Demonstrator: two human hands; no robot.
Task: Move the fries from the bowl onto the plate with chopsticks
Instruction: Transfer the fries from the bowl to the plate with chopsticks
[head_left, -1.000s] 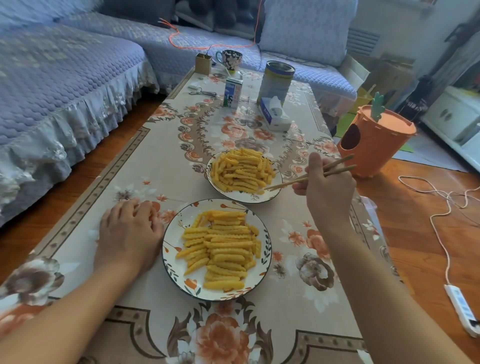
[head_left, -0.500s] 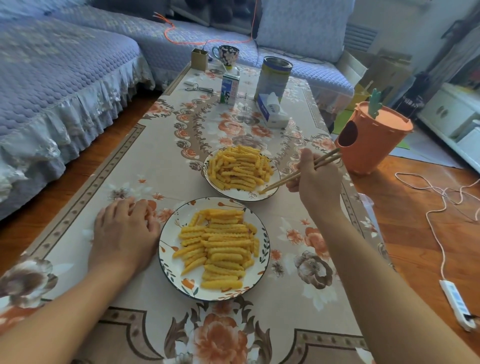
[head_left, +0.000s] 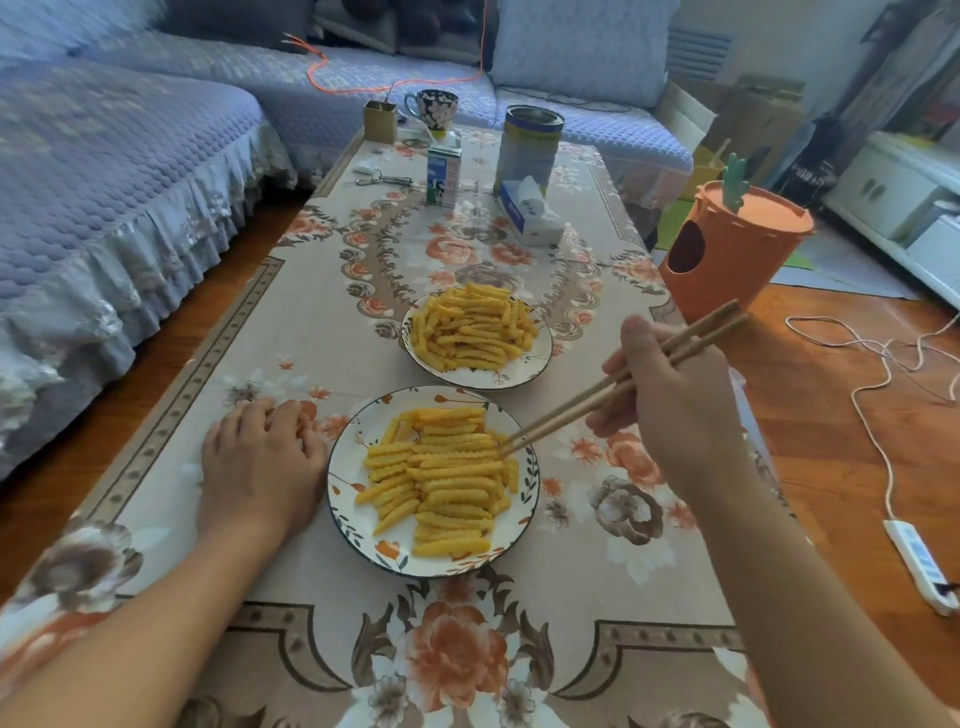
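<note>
A white bowl (head_left: 540, 358) heaped with yellow crinkle fries (head_left: 472, 325) stands at the middle of the table. Nearer to me lies a floral-rimmed plate (head_left: 345, 499) carrying a layer of fries (head_left: 441, 483). My right hand (head_left: 670, 400) grips wooden chopsticks (head_left: 613, 387), whose tips rest close together on the fries at the plate's right side. Whether a fry is pinched between the tips I cannot tell. My left hand (head_left: 260, 462) lies flat, palm down, on the tablecloth just left of the plate, holding nothing.
At the table's far end stand a milk carton (head_left: 443, 174), a tall tin (head_left: 527, 148), a tissue pack (head_left: 532, 213), a mug (head_left: 434, 106) and scissors (head_left: 382, 179). An orange carrot-shaped bin (head_left: 727, 254) is right of the table. A power strip (head_left: 919, 564) lies on the floor.
My right hand has swung the chopsticks from the bowl's right edge down to the plate; their tips now touch the plate's fries. My left hand has stayed in place.
</note>
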